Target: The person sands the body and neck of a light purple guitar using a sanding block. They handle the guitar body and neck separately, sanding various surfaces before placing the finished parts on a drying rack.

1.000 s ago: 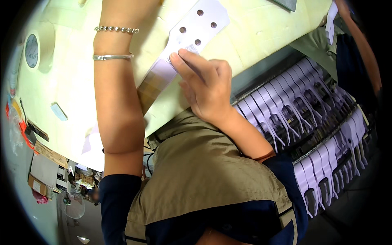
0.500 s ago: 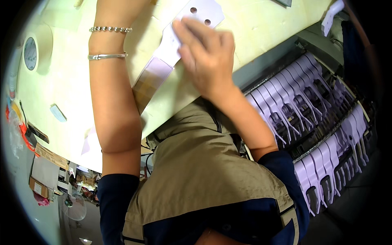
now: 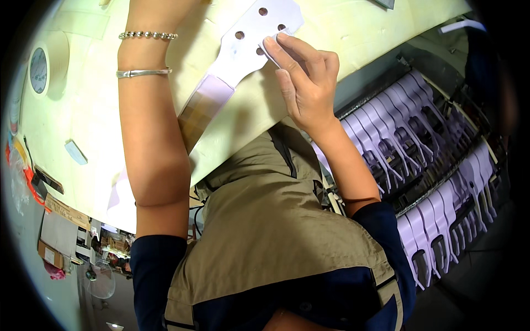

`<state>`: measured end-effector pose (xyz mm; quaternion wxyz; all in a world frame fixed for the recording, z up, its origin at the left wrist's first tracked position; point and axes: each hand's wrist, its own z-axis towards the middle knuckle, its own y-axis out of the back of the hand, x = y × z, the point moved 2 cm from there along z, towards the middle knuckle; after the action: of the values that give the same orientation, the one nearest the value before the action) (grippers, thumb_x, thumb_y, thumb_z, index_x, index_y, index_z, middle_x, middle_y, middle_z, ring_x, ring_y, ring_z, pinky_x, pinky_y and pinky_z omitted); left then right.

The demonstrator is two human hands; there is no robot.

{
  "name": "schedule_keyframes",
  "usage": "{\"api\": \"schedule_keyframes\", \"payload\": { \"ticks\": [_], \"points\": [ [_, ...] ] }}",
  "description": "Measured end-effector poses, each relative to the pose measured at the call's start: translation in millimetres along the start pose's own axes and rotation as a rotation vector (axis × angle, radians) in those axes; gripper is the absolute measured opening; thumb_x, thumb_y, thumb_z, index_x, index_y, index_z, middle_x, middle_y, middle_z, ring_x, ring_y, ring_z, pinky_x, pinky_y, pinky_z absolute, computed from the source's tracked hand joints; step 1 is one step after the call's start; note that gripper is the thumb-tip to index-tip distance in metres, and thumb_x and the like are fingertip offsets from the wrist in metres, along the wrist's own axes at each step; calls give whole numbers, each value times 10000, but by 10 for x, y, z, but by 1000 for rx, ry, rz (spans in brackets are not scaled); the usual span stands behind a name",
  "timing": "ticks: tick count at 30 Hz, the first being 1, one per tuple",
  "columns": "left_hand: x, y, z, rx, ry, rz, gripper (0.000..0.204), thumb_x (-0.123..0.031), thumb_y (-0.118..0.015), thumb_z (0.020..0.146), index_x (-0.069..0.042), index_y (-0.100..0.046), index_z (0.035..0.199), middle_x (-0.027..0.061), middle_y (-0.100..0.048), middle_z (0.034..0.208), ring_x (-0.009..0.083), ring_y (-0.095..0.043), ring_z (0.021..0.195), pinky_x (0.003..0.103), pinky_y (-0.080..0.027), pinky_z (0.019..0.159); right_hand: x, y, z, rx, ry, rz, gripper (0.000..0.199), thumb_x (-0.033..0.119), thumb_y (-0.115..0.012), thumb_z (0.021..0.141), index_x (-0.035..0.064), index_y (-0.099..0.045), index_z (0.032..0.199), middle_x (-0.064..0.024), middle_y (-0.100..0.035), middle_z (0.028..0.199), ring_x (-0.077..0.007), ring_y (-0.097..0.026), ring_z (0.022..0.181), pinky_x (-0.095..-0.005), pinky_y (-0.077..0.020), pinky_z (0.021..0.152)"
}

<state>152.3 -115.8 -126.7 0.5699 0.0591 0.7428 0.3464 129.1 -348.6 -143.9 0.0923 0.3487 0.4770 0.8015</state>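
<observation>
A pale lilac ukulele or guitar neck (image 3: 243, 54) lies on the table, its headstock pierced by several round holes. Brownish-yellow covering shows on the part below the headstock, which passes behind my left forearm. At the headstock's right edge, my right hand (image 3: 306, 83) presses a thin pale sheet (image 3: 270, 57) with its index and middle fingertips, the thumb held lower. The sheet's exact kind is hard to make out. My left hand (image 3: 163, 10) reaches past the top edge of the picture, so its fingers are hidden. Its wrist carries a beaded bracelet and a silver bangle.
On the table's left are a roll of tape (image 3: 52, 63) and a small light-blue block (image 3: 75, 152). Beyond the table's right edge, racks hold several lilac necks (image 3: 381, 138) in rows. Cardboard boxes (image 3: 51, 254) stand at the lower left.
My right hand has moved right and slightly down, from across the headstock to its right edge, uncovering more holes. The neck and my left arm stay nearly in place.
</observation>
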Motion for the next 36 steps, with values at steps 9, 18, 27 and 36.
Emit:
{"api": "schedule_keyframes", "payload": {
  "ticks": [9, 18, 27, 36],
  "points": [
    [-5, -4, -12, -12, -9, -4, 295, -229, -639, 877, 14, -593, 1038, 38, -541, 588, 112, -488, 504, 263, -415, 501, 85, 20, -16, 45, 17, 9, 482, 91, -708, 669, 163, -676, 1145, 45, -605, 1196, -177, -444, 765, -290, -367, 726],
    [-40, -7, 9, -8, 46, -48, 272, -212, -636, 881, 13, -597, 1028, 33, -537, 602, 100, -491, 529, 257, -412, 516, 230, -54, 16, 21, 28, 41, 452, 136, -697, 681, 196, -672, 1128, 71, -595, 1191, -187, -422, 737, -309, -372, 682],
    [-125, -20, 3, 84, 3, -310, 279, -265, -585, 930, -13, -630, 1040, 9, -606, 746, 76, -513, 632, 205, -422, 596, -177, 228, 329, -104, -955, 1073, 531, 431, -390, 1002, -41, -520, 1209, -80, -605, 972, -123, -506, 702, -243, -421, 638],
    [-240, -135, -92, 539, -90, -437, 237, -202, -629, 904, -38, -683, 1066, -22, -629, 806, 31, -472, 658, 181, -369, 578, -81, 185, 414, 151, -979, 1673, 583, 509, -389, 979, -37, -515, 1135, -47, -526, 785, -114, -464, 630, -245, -390, 553]
  ]
}}
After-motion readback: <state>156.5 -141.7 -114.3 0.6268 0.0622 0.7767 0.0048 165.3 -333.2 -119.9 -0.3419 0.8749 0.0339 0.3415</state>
